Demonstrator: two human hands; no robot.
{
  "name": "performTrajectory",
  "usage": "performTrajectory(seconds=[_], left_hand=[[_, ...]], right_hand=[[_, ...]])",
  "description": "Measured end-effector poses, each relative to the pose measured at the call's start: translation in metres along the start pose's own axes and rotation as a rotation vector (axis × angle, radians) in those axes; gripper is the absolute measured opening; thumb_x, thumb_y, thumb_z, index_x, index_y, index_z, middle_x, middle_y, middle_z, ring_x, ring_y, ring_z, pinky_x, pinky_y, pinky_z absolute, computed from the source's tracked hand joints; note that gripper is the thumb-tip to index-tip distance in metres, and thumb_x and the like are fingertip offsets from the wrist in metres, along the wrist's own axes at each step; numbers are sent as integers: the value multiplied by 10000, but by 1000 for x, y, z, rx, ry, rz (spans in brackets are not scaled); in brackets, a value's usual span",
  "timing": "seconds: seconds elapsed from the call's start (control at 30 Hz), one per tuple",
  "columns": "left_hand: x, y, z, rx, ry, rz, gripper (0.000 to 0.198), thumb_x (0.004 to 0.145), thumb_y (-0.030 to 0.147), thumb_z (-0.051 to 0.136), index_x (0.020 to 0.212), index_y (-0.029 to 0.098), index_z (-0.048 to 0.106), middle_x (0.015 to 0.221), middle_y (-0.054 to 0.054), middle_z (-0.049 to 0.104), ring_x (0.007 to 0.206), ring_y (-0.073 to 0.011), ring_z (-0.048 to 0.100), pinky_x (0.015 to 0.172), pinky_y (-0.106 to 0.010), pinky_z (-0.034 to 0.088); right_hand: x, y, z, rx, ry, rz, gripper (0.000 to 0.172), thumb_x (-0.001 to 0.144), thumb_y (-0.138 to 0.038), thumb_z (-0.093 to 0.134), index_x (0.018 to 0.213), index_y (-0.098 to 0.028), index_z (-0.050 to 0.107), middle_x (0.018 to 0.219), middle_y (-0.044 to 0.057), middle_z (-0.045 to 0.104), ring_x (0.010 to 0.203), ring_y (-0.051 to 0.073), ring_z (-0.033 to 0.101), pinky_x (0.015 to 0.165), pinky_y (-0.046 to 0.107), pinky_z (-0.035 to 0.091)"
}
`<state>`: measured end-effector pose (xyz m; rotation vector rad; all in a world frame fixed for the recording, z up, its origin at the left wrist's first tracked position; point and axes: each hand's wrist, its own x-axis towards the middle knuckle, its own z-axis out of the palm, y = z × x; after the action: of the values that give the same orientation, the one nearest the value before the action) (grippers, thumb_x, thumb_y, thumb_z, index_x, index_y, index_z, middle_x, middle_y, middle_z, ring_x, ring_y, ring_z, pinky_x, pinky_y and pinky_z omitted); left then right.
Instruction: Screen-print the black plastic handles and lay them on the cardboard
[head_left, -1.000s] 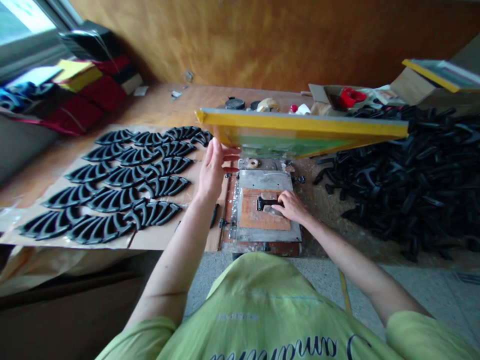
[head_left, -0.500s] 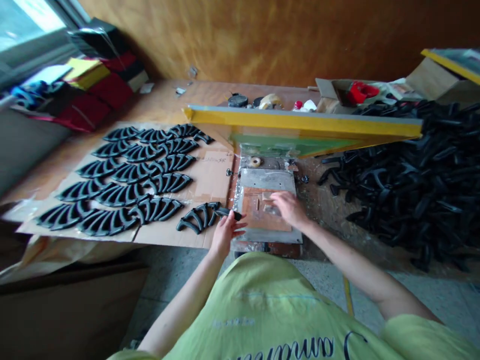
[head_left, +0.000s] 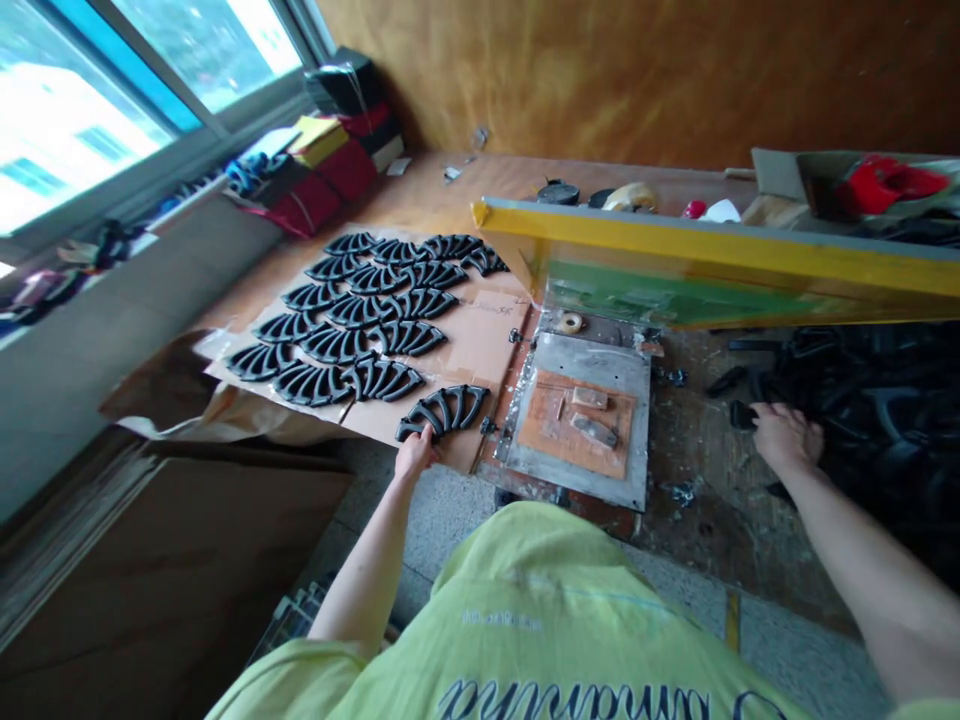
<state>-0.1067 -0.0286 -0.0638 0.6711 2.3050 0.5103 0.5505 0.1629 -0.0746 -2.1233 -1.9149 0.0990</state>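
Note:
Rows of curved black parts (head_left: 360,340) lie fanned out on a cardboard sheet (head_left: 487,330). At the front edge of that sheet, my left hand (head_left: 417,450) has its fingers closed at the near end of a short row of black parts (head_left: 450,408). Far to the right, my right hand (head_left: 787,438) reaches to the edge of a dark heap of black parts (head_left: 892,410), its fingers at one black piece (head_left: 742,415). Between the hands is a metal plate (head_left: 577,350) with a brown board (head_left: 547,425) that bears two small blocks (head_left: 594,431).
A yellow-edged frame (head_left: 675,228) stands tilted up behind the plate. Red and black boxes (head_left: 322,190) sit at the back left by the window. An open carton (head_left: 780,175) with a red item (head_left: 889,185) is at the back right.
My left hand has moved left, from beside the plate to the near end of the short row. My right hand has left the board and gone right to the heap. The view has turned.

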Motion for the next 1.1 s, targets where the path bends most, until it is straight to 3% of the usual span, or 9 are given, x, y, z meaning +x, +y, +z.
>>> performTrajectory(seconds=[0.07, 0.17, 0.23, 0.3, 0.43, 0.63, 0.83, 0.93, 1.1], left_hand=[[-3, 4, -4, 78, 5, -69, 508, 889, 619, 443, 813, 165, 659, 690, -176, 694, 741, -362, 713, 700, -462, 549], [-20, 8, 4, 197, 199, 4, 532, 897, 602, 457, 1100, 154, 660, 1156, -228, 686, 1164, -391, 616, 973, -513, 466], [-34, 14, 19, 289, 335, 205, 536, 920, 534, 463, 1281, 164, 607, 1410, -197, 558, 1318, -350, 501, 1085, -470, 391], [-45, 23, 37, 371, 367, 359, 560, 921, 509, 487, 1369, 185, 579, 1502, -154, 485, 1352, -328, 456, 1115, -431, 367], [-47, 45, 63, 444, 334, 306, 679, 881, 601, 526, 1418, 187, 559, 1526, -157, 463, 1375, -383, 393, 1116, -496, 346], [-30, 52, 64, 447, 323, 251, 648, 869, 616, 528, 1358, 198, 606, 1527, -150, 468, 1379, -443, 365, 1053, -596, 358], [-17, 54, 39, 488, 355, 313, 535, 857, 560, 587, 1265, 227, 681, 1463, -123, 549, 1307, -400, 460, 999, -546, 419], [7, 86, 24, 492, 419, 390, 521, 861, 570, 587, 1250, 239, 691, 1445, -116, 563, 1301, -391, 463, 987, -537, 428], [68, 190, 15, 443, 429, 534, 524, 848, 568, 613, 1254, 246, 693, 1438, -117, 563, 1316, -377, 437, 1009, -525, 410]], right_hand=[[-9, -25, -8, 1, -6, -17, 317, 895, -380, 465, 968, -268, 752, 964, 225, 664, 925, 371, 627, 762, 557, 450], [-36, -86, -17, 97, -2, -139, 419, 940, -369, 448, 1241, -210, 693, 1077, 181, 684, 915, 315, 645, 779, 476, 507], [-59, -139, -18, 227, -25, -336, 403, 977, -357, 444, 1274, -222, 681, 1123, 134, 695, 955, 266, 651, 855, 422, 524], [-80, -190, -15, 300, -73, -522, 362, 999, -310, 438, 1228, -246, 712, 1119, 92, 711, 974, 229, 650, 894, 378, 529], [-97, -255, -5, 213, -128, -705, 347, 983, -201, 463, 1172, -267, 747, 1080, 73, 726, 966, 224, 637, 893, 379, 538], [-93, -264, 0, 159, -110, -786, 372, 929, -107, 496, 1174, -240, 744, 1115, 101, 712, 1054, 267, 617, 925, 437, 548], [-103, -251, 12, 247, -56, -716, 421, 979, -245, 497, 1385, -201, 597, 1405, 120, 596, 1284, 271, 546, 1073, 463, 490], [-108, -246, 25, 249, -31, -681, 445, 999, -286, 465, 1421, -180, 557, 1424, 117, 587, 1305, 263, 549, 1086, 462, 484], [-109, -239, 37, 213, -30, -668, 428, 1015, -337, 426, 1389, -212, 593, 1422, 102, 592, 1302, 261, 567, 1072, 468, 493]])
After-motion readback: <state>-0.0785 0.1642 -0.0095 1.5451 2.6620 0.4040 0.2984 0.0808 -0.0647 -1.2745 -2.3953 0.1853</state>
